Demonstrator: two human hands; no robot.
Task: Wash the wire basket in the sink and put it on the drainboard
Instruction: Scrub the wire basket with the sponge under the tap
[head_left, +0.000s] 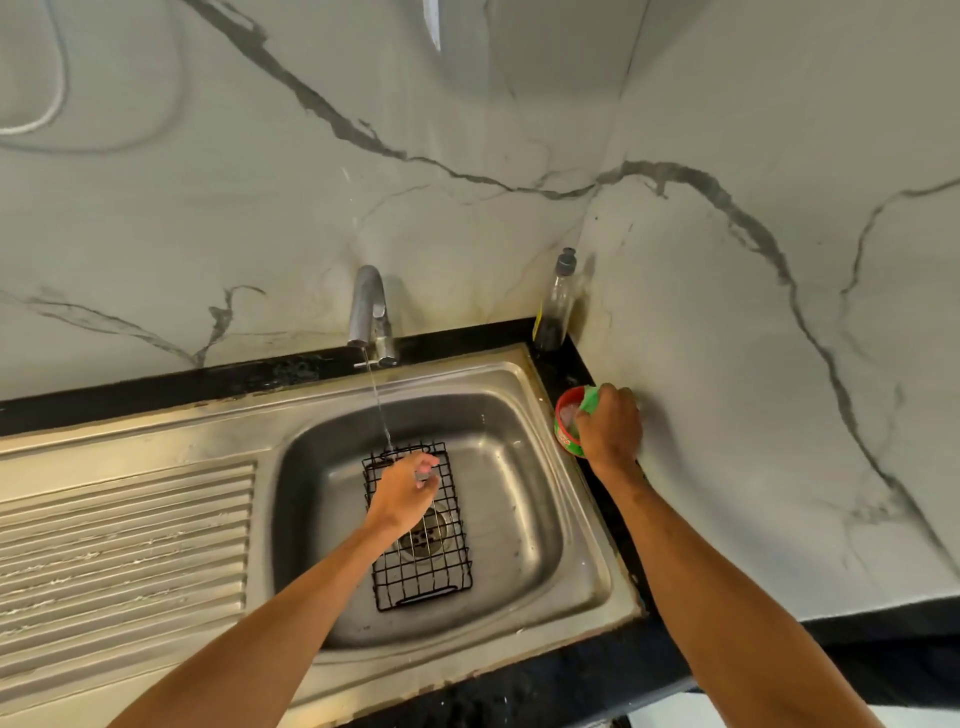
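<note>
A black wire basket (422, 561) lies flat in the steel sink (524, 509), over the drain. Water runs from the tap (368, 312) onto its far end. My left hand (402, 491) rests on the basket's far part, fingers loosely curled near the stream; whether it grips the wire is unclear. My right hand (609, 426) holds a green scrub pad (590, 399) pressed into a small red soap tub (565, 421) on the black counter edge right of the sink. The ribbed drainboard (124, 545) lies to the left of the basin.
A nearly empty clear bottle (556, 306) with a grey cap stands in the back right corner. Marble-pattern walls close in behind and to the right. A black counter strip (208, 374) runs behind the sink.
</note>
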